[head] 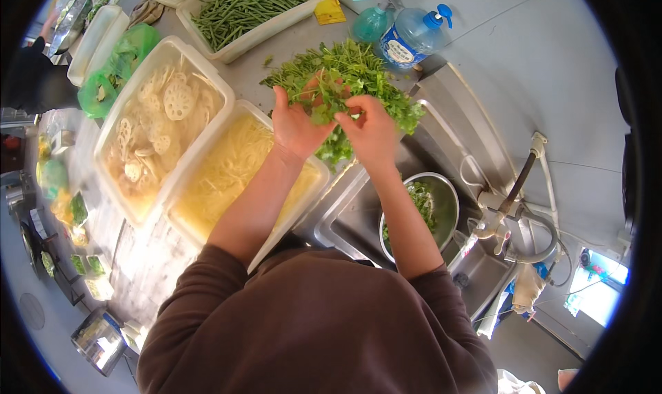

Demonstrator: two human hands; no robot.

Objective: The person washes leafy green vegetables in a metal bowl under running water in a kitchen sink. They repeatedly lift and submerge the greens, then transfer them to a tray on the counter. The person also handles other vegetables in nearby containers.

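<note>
My left hand [297, 127], palm up with curled fingers, holds a few leafy sprigs [327, 104] that look like coriander. With thumb and fingertips, my right hand [371, 133] pinches at the leaves of the same sprigs. Both hands are over the near side of a large heap of the green herb [364, 68] on the counter, beside the sink. Below my right forearm, a round steel bowl [449, 205] sits in the steel sink [354, 213] with green sprigs inside, partly hidden by the arm.
Left of my hands stand a white tub [321, 172] of pale shreds in yellowish liquid and another tub [226, 96] of lotus root slices. Farther back is a tub [235, 55] of green beans. A blue pump bottle [414, 34] borders the heap. Taps [494, 226] overhang the sink.
</note>
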